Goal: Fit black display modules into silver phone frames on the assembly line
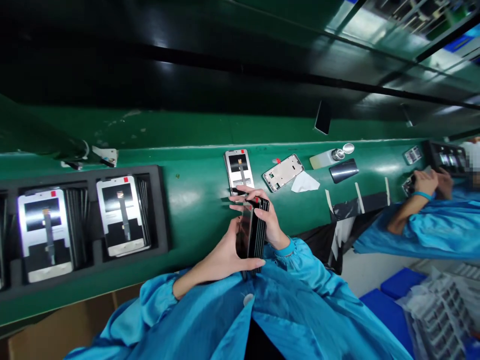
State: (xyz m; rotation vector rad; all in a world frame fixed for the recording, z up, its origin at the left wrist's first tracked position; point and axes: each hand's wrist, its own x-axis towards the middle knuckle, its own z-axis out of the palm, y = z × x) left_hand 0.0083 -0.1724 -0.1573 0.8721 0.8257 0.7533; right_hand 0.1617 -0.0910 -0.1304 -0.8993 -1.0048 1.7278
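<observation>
Both my hands hold a stack of dark phone screen panels upright near the front edge of the green workbench. My left hand cups the stack from the left and below, thumb under it. My right hand wraps its fingers over the top and right side. Just behind the stack a single screen panel lies flat, back side up, with a ribbon cable and a red tab.
A black foam tray at the left holds upright screen panels in slots. A metal phone frame, a white cloth, a small bottle and a dark back cover lie further right. Another person's hands work at the far right.
</observation>
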